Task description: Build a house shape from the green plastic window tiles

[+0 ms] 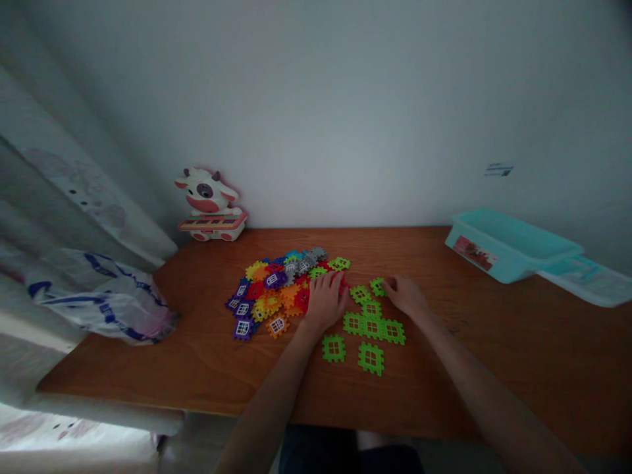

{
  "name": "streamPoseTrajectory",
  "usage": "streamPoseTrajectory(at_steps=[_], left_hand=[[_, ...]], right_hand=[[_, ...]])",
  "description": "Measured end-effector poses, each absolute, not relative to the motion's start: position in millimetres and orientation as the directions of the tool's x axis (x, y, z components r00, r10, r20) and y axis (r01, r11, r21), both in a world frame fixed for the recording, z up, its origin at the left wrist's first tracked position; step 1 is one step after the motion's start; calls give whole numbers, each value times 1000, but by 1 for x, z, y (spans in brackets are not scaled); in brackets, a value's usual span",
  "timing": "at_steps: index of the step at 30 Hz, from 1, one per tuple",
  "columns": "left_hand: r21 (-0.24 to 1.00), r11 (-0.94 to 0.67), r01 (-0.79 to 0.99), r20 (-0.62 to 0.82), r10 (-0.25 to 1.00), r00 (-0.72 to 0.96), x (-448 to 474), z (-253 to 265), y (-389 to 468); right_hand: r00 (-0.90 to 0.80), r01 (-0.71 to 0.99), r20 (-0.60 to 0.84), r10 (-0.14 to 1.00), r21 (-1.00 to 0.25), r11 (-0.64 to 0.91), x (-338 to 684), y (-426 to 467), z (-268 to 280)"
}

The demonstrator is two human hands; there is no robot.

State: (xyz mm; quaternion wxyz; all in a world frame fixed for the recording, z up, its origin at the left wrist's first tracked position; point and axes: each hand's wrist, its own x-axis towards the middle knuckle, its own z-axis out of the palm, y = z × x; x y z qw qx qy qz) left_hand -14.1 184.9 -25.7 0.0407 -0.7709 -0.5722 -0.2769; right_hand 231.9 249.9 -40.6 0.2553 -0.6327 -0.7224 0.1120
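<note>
Interlocking plastic building tiles with toothed edges lie on the wooden table. My left hand (324, 297) rests on the right side of a mixed-colour pile (270, 299), fingers stretched over red tiles. My right hand (405, 295) has its fingertips closed at the edge of a small green tile (377, 287). Just left of that lies another green tile (360, 294). Between my forearms, several green window tiles (373, 327) are joined, a row with one above its middle. Two loose green tiles, one at the left (334, 349) and one at the right (370, 358), lie nearer me.
A cow-shaped toy keyboard (210, 207) stands at the back left, against the wall. On the table's left end is a clear plastic bag (106, 299) with blue print. A turquoise bin (511, 247) sits at the back right with a pale lid (590, 280) beside it.
</note>
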Motion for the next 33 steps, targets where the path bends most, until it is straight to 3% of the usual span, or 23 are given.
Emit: streamPoseTrajectory(at_steps=[6, 12, 21, 33], left_hand=[[201, -80, 976, 505, 862, -34, -42, -36, 194], [206, -59, 977, 480, 876, -48, -40, -41, 195], [243, -52, 969, 450, 890, -65, -40, -39, 199], [217, -8, 976, 411, 908, -84, -40, -39, 200]], right_hand=[[-272, 833, 315, 909, -395, 386, 186, 267, -25], [-467, 770, 259, 845, -350, 533, 129, 292, -28], [-444, 794, 187, 876, -372, 481, 117, 300, -26], [-301, 759, 368, 880, -467, 455, 158, 279, -27]])
